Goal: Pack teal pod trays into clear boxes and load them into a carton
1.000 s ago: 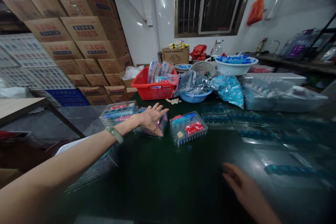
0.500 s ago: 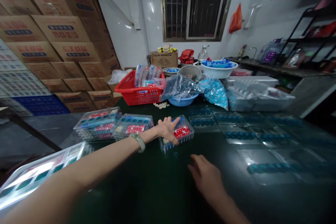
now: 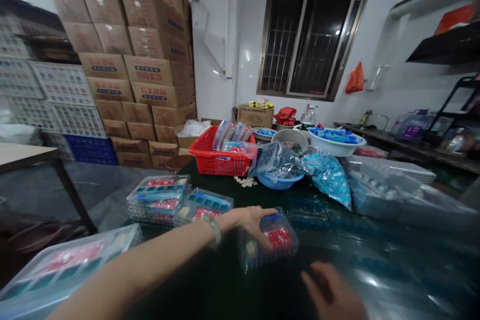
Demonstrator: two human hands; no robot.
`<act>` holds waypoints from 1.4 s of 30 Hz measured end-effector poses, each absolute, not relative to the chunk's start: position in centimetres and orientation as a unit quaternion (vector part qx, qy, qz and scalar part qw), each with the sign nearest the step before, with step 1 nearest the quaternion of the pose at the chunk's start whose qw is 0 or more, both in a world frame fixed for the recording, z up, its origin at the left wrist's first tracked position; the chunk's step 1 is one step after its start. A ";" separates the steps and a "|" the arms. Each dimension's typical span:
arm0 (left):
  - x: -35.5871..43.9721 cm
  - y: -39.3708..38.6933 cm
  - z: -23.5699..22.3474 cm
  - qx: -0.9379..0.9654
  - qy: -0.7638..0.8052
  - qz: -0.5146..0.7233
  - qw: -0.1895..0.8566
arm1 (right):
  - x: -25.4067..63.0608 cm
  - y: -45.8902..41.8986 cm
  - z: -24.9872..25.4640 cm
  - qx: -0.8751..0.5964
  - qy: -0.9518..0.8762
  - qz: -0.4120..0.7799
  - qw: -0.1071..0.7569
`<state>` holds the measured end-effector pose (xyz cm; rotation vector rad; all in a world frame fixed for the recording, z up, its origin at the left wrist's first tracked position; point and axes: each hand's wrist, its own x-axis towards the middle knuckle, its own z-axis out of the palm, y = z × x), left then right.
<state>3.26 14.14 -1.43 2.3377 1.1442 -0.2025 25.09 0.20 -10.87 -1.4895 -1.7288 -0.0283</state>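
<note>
Presently, left hand [image 3: 253,222] lay across clear plastic case [image 3: 278,247], thumb and fingers apart. Case was at five o'clock from red perforated basket [image 3: 219,164]. Right hand [image 3: 335,290], blurred, at case's four o'clock; thumb, fingers parted.

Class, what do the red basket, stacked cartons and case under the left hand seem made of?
Red basket: probably moulded plastic, slightly glossy; perforated wall.
Stacked cartons: likely cardboard, matt brown; printed faces.
Case: seemingly clear, glossy plastic; contents show through.
</note>
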 end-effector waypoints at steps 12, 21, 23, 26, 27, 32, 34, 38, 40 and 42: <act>5.4 8.4 -1.4 0.887 0.370 -0.108 0.255 | 27.1 12.3 -3.9 -0.608 -0.688 0.030 0.395; 6.7 4.4 -0.2 0.914 0.320 -0.093 0.232 | 31.8 8.4 -11.8 -0.630 -0.739 -0.116 0.206; 6.5 3.7 0.1 0.909 0.330 -0.090 0.237 | 31.5 9.0 -12.0 -0.617 -0.752 -0.139 0.187; 6.3 2.9 0.0 0.899 0.361 -0.092 0.228 | 31.4 9.1 -12.2 -0.590 -0.773 -0.163 0.168; 6.2 2.6 -0.1 0.899 0.367 -0.093 0.218 | 31.3 8.9 -12.2 -0.580 -0.780 -0.167 0.164; 6.9 1.5 -0.5 0.914 0.363 -0.095 0.157 | 31.6 7.4 -12.1 -0.564 -0.793 -0.171 0.155; 7.2 1.2 -0.6 0.920 0.360 -0.085 0.131 | 31.7 6.8 -11.7 -0.569 -0.789 -0.166 0.158; 7.3 1.3 -1.0 0.931 0.347 -0.033 0.111 | 31.7 5.5 -10.7 -0.580 -0.782 -0.150 0.168; 7.2 1.5 -1.3 0.933 0.343 -0.017 0.113 | 31.5 4.9 -10.4 -0.585 -0.781 -0.134 0.174; 7.0 1.7 -1.6 0.934 0.338 -0.011 0.114 | 31.2 4.5 -10.3 -0.588 -0.781 -0.108 0.181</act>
